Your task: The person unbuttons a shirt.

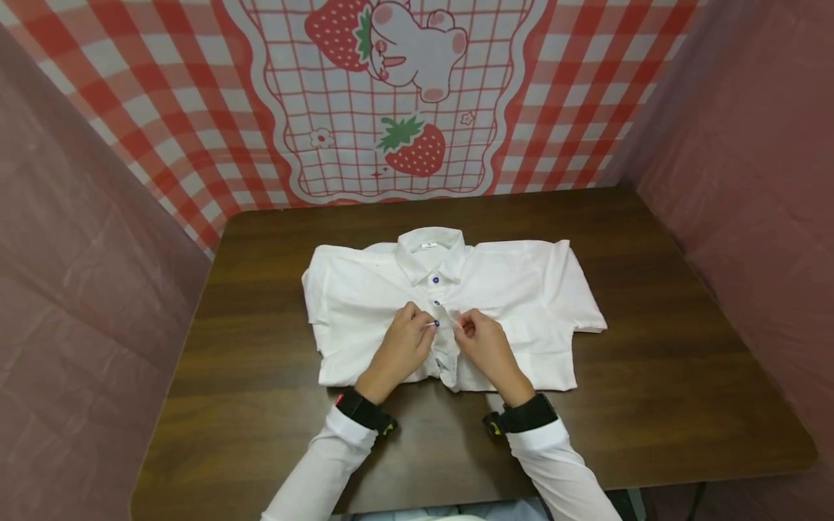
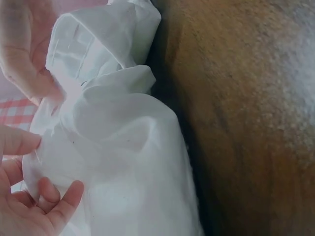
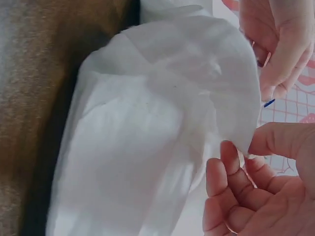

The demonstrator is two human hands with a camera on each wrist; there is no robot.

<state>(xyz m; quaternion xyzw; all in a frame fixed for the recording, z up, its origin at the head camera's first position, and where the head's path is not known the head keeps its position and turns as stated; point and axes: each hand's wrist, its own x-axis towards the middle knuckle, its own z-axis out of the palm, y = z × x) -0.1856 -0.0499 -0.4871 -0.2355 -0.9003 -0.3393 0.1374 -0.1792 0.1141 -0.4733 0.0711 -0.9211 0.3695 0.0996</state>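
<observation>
A white short-sleeved shirt (image 1: 521,289) lies front up, its collar toward the back, with dark blue buttons down the middle. My left hand (image 1: 404,341) pinches one front edge beside a blue button (image 1: 436,323). On the other side, my right hand (image 1: 485,346) pinches the opposite front edge between thumb and fingers, lifting the cloth a little. The two edges are apart at this height. In the right wrist view the blue button (image 3: 268,103) shows edge-on by the left fingertips. The collar button (image 1: 436,279) sits at the neck, above another button (image 1: 436,303).
A brown wooden table (image 1: 260,434) carries the shirt, its near edge close to my body. Behind it hangs a red-and-white checked cloth (image 1: 560,87) with strawberry prints. Pink curtains (image 1: 749,145) flank both sides. Black straps (image 1: 531,414) circle both wrists.
</observation>
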